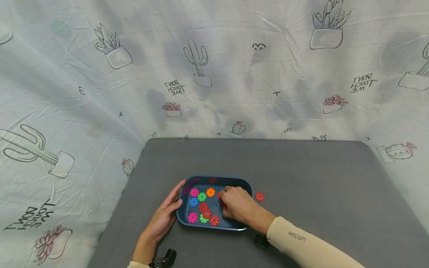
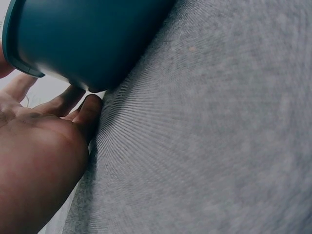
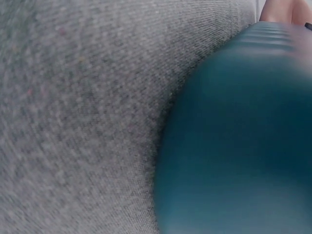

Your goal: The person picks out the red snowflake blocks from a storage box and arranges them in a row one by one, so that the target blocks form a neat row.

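A dark blue rectangular tray [image 1: 214, 226] holds several notched, snowflake-shaped plastic discs in pink, green, blue, orange and red. At its left end my left hand [image 1: 163, 217] holds the tray, thumb at the rim and fingers along the outer wall. The left wrist view shows those fingers [image 2: 61, 102] against the tray's underside edge. My right hand [image 1: 239, 206] reaches into the right half of the tray with curled fingers pointing down. Red shows between its thumb and index finger, where it pinches a red disc [image 1: 223, 204], mostly hidden. Another red disc [image 1: 219, 195] shows beside the fingertips.
One red disc [image 1: 259, 196] lies on the grey table [image 1: 318, 193], just right of the tray. A white curtain [image 1: 234, 74] printed with cacti hangs behind and at both sides of the table. The tray's outer wall [image 3: 239, 136] fills much of the right wrist view.
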A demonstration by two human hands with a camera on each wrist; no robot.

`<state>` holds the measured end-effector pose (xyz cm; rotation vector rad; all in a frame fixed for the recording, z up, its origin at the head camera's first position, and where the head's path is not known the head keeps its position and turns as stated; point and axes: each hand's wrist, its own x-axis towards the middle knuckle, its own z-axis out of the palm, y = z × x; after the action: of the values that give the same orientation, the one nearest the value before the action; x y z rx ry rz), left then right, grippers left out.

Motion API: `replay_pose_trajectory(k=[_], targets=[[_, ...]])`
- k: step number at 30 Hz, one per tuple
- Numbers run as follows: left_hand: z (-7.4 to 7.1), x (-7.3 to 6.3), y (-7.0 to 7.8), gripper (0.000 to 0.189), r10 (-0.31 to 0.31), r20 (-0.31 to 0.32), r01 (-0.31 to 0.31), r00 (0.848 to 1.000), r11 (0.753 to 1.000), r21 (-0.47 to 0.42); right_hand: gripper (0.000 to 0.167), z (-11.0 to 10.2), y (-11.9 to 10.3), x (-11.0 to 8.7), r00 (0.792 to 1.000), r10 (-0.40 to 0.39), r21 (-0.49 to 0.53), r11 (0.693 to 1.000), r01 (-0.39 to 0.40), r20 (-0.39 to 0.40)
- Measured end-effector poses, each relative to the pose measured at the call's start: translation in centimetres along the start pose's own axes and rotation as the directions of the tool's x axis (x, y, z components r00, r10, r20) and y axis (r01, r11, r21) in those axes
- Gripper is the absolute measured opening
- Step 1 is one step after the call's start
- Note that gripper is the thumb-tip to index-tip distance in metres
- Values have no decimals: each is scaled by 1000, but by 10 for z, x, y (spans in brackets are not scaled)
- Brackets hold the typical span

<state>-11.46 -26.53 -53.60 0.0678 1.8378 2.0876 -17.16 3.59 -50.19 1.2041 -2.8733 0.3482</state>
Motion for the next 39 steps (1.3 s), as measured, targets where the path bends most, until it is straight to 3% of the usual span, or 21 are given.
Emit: replay_pose_trajectory(k=[12, 23, 32, 39], targets=[[0, -1, 2, 62, -4, -4, 4, 1000, 1000, 2, 22, 0, 0, 0, 1000, -11, 19, 1000, 11, -11], [2, -2, 3, 62, -26, -15, 26, 1000, 1000, 3, 8, -1, 2, -1, 998, -58, 57, 997, 59, -24], [1, -2, 3, 62, -13, -7, 13, 1000, 1000, -2, 14, 1, 3, -2, 996, -87, 74, 993, 89, -38], [1, -1, 1, 62, -10, -9, 10, 1000, 1000, 0, 24, 0, 2, -5, 998, -56, 40, 998, 56, -3]])
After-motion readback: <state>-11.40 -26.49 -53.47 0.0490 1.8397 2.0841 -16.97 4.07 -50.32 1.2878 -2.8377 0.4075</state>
